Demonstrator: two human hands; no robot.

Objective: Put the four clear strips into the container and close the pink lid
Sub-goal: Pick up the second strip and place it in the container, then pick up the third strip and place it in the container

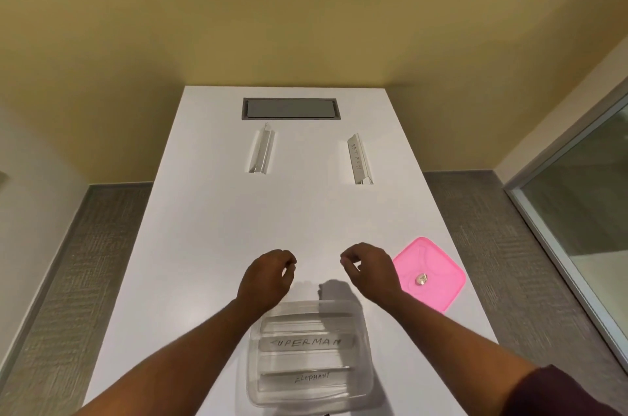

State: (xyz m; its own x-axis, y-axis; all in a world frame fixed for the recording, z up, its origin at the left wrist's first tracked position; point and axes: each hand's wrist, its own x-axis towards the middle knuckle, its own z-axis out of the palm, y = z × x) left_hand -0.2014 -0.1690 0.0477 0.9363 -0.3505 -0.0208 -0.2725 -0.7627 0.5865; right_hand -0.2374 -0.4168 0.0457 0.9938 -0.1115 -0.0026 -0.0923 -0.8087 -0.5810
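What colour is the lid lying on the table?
Pink, with a small pale knob in its middle. The lid shows in the head view, right of the container.

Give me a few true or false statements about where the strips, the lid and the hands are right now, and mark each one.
1. Two strips lie in the container. True.
2. The pink lid is on the container. False: it lies on the table, right of the container.
3. The BATMAN strip is on the table, far from the container. True.
4. The left hand holds a strip. False: it holds nothing, like the right hand.
5. The unlabelled far strip touches the BATMAN strip. False: they lie well apart.
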